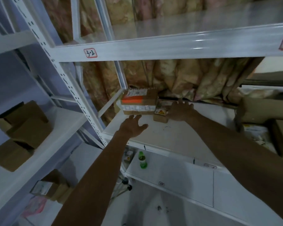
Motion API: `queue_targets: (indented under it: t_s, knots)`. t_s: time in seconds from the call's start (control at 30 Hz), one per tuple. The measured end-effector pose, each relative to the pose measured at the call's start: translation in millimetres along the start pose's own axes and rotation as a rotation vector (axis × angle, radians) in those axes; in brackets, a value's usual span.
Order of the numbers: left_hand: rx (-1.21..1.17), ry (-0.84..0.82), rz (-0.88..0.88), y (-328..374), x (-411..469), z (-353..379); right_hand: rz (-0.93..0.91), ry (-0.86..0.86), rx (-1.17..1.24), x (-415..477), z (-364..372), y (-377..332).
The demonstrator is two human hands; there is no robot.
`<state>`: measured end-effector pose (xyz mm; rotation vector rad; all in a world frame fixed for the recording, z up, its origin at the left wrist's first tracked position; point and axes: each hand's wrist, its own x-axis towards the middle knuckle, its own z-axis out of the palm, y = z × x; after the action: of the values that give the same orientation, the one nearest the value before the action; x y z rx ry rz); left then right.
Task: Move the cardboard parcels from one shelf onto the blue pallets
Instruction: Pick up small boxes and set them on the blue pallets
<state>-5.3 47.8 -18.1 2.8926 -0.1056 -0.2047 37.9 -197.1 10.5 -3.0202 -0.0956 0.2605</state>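
A cardboard parcel (140, 101) with an orange stripe and white labels lies at the back left of the white shelf (178, 136). A smaller cardboard parcel (160, 115) with a sticker sits just to its right. My left hand (133, 126) hovers with straight fingers just in front of the large parcel, holding nothing. My right hand (181, 110) reaches with spread fingers beside the small parcel, at its right side; whether it touches the parcel I cannot tell. No blue pallets are in view.
More cardboard boxes (258, 111) stand at the shelf's right end. The neighbouring rack on the left holds several boxes (26, 126). A green bottle (142, 160) stands on the lower shelf. The shelf beam labelled 3-2 (90, 53) hangs overhead. Patterned curtains hang behind.
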Motion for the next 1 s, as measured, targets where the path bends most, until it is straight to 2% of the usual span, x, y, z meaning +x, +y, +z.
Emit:
queue_targets:
  t_s: [0.27, 0.4, 0.6, 0.8, 1.0]
  knots:
    - [-0.001, 0.076, 0.163, -52, 73, 5, 0.132, -0.016, -0.011, 53, 25, -30]
    - [-0.018, 0.018, 0.221, -86, 101, 9, 0.172, 0.014, 0.006, 83, 40, -55]
    - [0.011, -0.058, 0.262, -126, 131, 8, 0.305, -0.029, 0.105, 122, 55, -93]
    - [-0.157, -0.060, 0.413, -126, 141, 22, 0.375, -0.061, 0.178, 137, 78, -96]
    - [-0.159, -0.091, 0.421, -115, 147, 36, 0.423, 0.050, 0.192, 145, 94, -100]
